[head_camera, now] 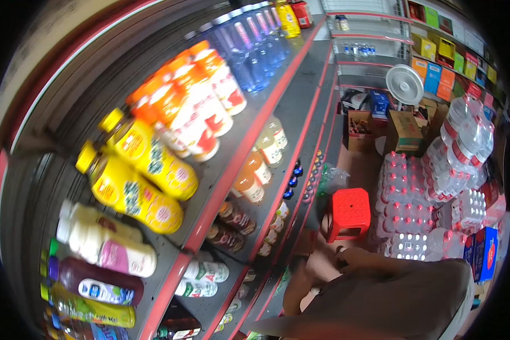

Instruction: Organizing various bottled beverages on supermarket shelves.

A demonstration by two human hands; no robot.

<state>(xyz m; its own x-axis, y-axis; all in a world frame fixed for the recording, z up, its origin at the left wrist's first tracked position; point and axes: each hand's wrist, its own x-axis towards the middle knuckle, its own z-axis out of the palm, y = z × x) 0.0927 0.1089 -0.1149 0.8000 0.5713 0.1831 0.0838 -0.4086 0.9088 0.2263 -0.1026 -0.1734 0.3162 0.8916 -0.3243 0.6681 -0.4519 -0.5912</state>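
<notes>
Neither of my hands can be made out. Dark grey cloth (pixel 391 293) fills the lower right, with bare limbs (pixel 365 259) coming out of it; whether they are arms or legs I cannot tell. Before me runs a grey metal shelf (pixel 233 140) with red front edging. On its top level stand two yellow drink bottles (pixel 136 195), several orange-capped white bottles (pixel 195 106) and clear bluish bottles (pixel 250 51). Nearer are white-capped cream-coloured bottles (pixel 106 242), a purple juice bottle (pixel 97 280) and a green-yellow bottle (pixel 93 306).
Lower levels hold orange drinks (pixel 250 178), dark bottles (pixel 233 221) and white cans (pixel 204 272). A red plastic stool (pixel 350 212) stands on the floor. Shrink-wrapped water bottles (pixel 403 182) are stacked at right. Behind are cardboard boxes (pixel 403 127) and a white fan (pixel 404 84).
</notes>
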